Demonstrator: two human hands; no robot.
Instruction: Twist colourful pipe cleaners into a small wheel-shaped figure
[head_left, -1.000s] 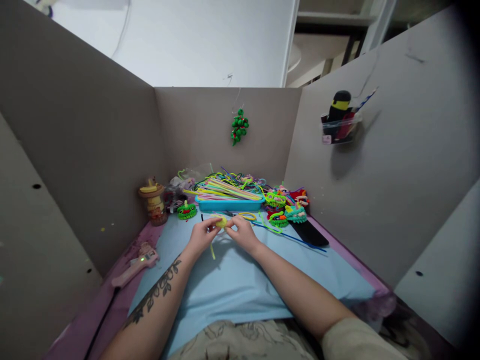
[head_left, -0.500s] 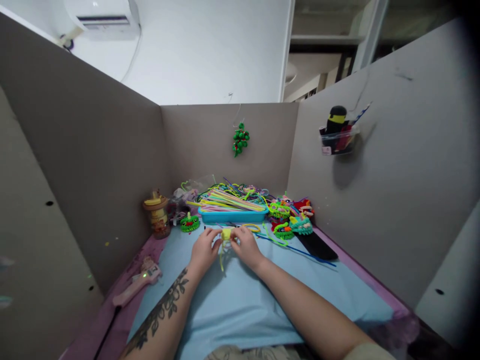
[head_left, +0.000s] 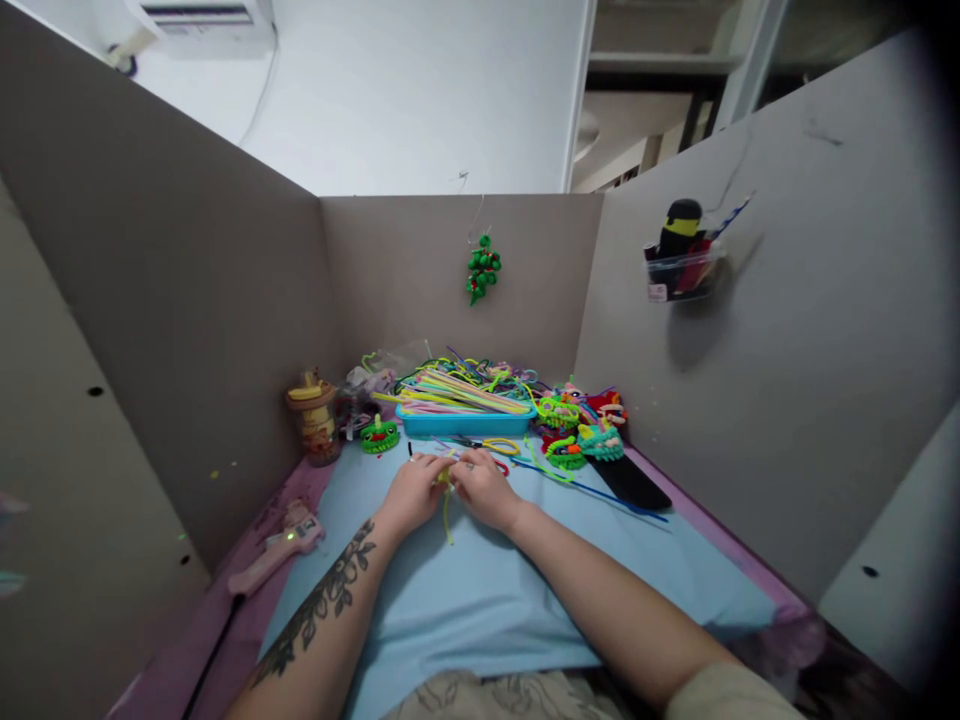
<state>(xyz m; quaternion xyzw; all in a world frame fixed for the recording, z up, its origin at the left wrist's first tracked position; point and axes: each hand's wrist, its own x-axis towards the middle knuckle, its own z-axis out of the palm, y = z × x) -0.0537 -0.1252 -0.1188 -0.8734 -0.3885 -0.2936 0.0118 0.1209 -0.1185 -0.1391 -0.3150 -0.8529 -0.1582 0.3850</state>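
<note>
My left hand (head_left: 411,491) and my right hand (head_left: 482,487) meet over the light blue mat (head_left: 480,580), fingers pinched together on a yellow-green pipe cleaner (head_left: 448,505). Its loose tail hangs down between the two hands. The coiled part is mostly hidden by my fingers. A blue tray (head_left: 465,420) heaped with coloured pipe cleaners stands just beyond my hands.
Finished pipe-cleaner figures (head_left: 577,435) lie right of the tray, a green one (head_left: 379,436) to its left. A pink glue gun (head_left: 274,548) rests at the left edge, a small jar (head_left: 313,418) behind it. Grey partition walls enclose the desk; a green ornament (head_left: 482,268) hangs on the back wall.
My hands have closed more tightly over the yellow coil, which showed plainly between the fingers before. The camera view shifted slightly.
</note>
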